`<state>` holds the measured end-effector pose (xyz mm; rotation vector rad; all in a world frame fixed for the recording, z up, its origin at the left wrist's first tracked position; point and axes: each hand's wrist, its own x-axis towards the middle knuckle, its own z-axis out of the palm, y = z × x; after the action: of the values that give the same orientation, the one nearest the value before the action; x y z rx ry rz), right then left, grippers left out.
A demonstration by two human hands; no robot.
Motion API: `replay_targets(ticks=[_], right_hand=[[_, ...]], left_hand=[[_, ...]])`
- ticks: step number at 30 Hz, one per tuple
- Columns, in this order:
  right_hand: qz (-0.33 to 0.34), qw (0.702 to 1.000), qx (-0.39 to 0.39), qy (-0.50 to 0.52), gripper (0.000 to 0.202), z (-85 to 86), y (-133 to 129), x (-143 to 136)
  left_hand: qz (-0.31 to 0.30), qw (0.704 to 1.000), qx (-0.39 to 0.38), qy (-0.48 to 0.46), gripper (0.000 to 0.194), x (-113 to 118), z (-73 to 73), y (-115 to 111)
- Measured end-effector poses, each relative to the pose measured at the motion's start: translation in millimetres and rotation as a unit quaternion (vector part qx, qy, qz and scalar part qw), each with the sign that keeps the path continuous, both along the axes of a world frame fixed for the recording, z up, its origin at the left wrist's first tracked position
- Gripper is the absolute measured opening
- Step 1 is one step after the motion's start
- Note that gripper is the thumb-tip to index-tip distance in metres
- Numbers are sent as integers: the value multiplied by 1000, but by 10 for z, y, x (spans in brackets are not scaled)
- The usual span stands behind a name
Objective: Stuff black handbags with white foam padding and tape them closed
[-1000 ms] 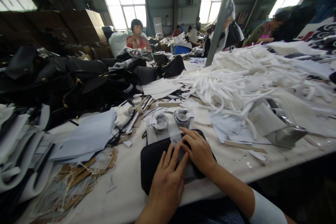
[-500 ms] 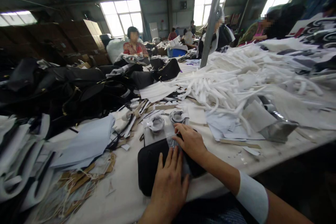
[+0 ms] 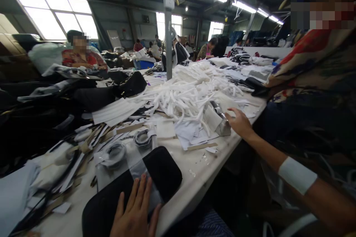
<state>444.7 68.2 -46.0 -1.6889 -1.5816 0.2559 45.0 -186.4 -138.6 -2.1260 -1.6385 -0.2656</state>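
Observation:
My left hand lies with spread fingers on a flat black piece with rounded corners, pressing a strip of clear plastic that crosses its middle. Just beyond it, two grey coils in clear plastic, a left coil and a right coil, rest on the table. My right hand is stretched out over the table edge with its fingers apart. Its fingertips are at a shiny plastic packet; whether they touch it I cannot tell.
White strips are heaped across the table. Black bags pile up at the left, with paper and card scraps nearer. A metal post rises from the far side. A person stands close at the right; another is across the table.
My right hand has left the black piece and moved right to the shiny packet. My left hand stays on the black piece. The view has turned to the right.

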Motion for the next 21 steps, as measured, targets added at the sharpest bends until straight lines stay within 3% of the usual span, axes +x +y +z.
replay_targets(ticks=[3,7,21], right_hand=[[-33,992,-120,35,27,16,262,355],[-15,970,-230,75,29,-2,453,435],[79,913,-378,130,27,142,678,354]], left_hand=[[7,1000,-2,-3,56,-2,-14,-3],[9,1000,-17,5,55,-19,-35,9],[5,1000,-24,-1,56,-72,-128,21]])
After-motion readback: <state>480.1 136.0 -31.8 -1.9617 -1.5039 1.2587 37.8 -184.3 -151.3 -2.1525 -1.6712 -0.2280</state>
